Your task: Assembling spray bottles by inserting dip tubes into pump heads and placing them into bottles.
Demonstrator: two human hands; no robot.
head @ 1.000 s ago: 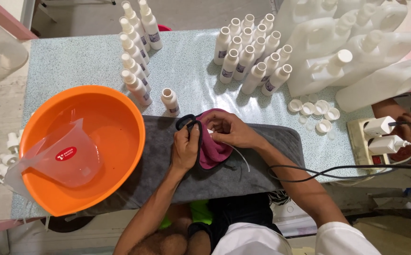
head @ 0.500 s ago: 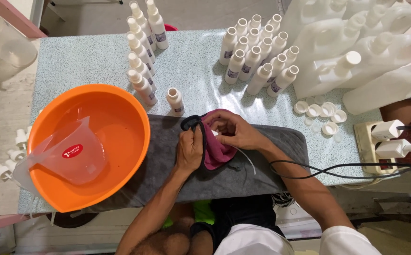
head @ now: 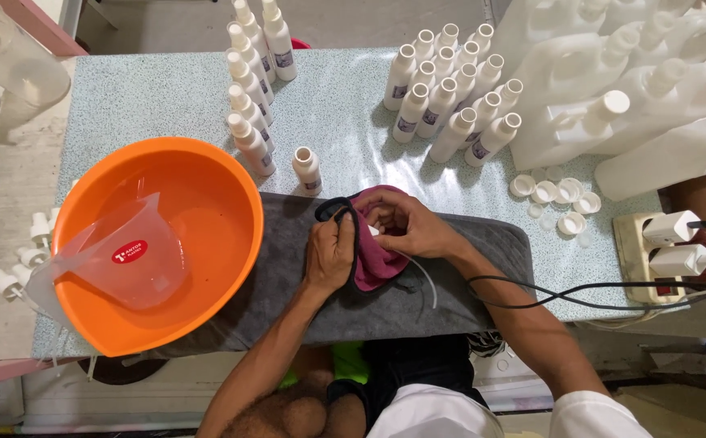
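My left hand (head: pixel 330 253) grips the dark rim of a small maroon cloth pouch (head: pixel 374 261) that rests on a grey towel (head: pixel 458 268). My right hand (head: pixel 406 227) lies over the pouch's top, its fingers pinching a small white piece with a thin clear tube (head: pixel 423 276) trailing toward me. One open white bottle (head: pixel 307 170) stands just beyond the towel's far edge, close to my left hand.
An orange basin (head: pixel 215 243) holding a clear measuring jug (head: pixel 118 259) sits at the left. Rows of small white bottles (head: pixel 450 105) stand behind, with large white jugs (head: pixel 613 97) and loose caps (head: pixel 556 199) at right. A power strip (head: pixel 661 243) with a black cable (head: pixel 580 288) lies at far right.
Both hands stay on the pouch with only small finger shifts. The view has drifted slightly, so everything sits a little lower in the frame.
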